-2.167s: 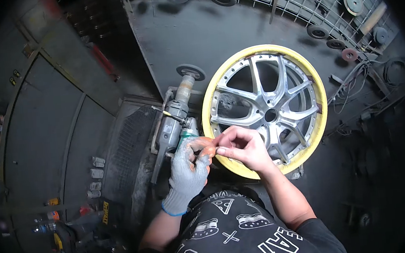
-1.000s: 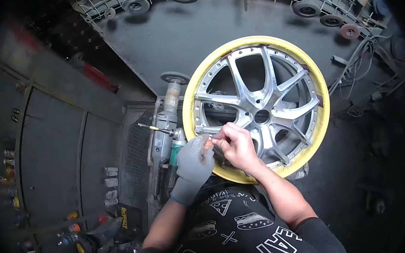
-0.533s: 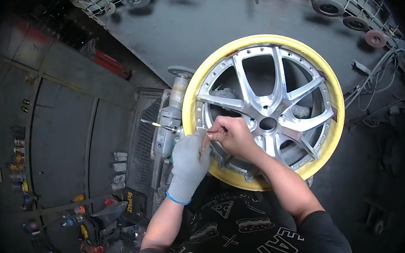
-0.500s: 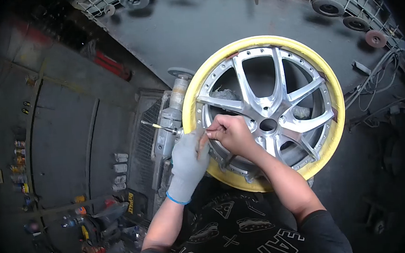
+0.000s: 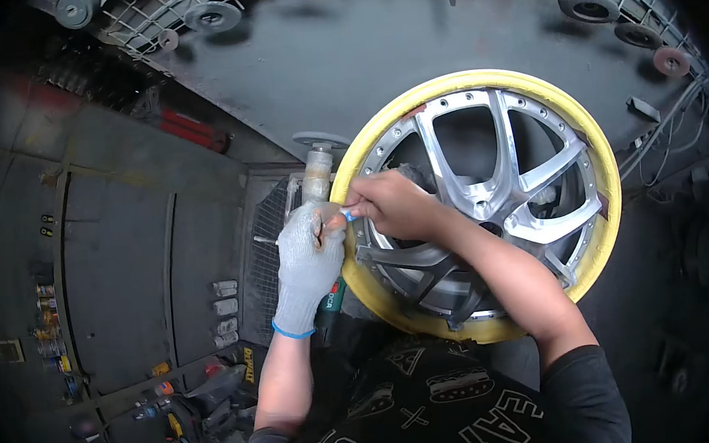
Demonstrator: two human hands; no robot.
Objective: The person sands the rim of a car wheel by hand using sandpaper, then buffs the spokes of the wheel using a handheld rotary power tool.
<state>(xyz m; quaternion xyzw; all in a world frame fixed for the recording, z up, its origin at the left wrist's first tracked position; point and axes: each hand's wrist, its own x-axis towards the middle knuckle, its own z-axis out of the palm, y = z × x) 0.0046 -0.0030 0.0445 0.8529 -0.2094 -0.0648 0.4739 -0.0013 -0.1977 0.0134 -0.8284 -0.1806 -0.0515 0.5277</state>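
My left hand wears a pale knit glove with a blue cuff, worn through at the fingers. Its fingers are curled closed by the rim's left edge, and whatever they hold is hidden. My bare right hand pinches a small blue piece right against the gloved fingers. A silver spoked wheel lies beneath the right hand and forearm, which cover part of its hub and lower left spokes. Yellow covering wraps its outer rim. Beside the left wrist shows a green lettered tool body, partly hidden.
A bench machine with a round disc stands left of the wheel. Several abrasive discs hang on a wire rack at the back. Cables run at the right. Cans and clutter lie lower left.
Both hands have shifted slightly left and up relative to the wheel. The blue piece now shows at the right fingertips, and the green tool body is more exposed. The view has moved a little.
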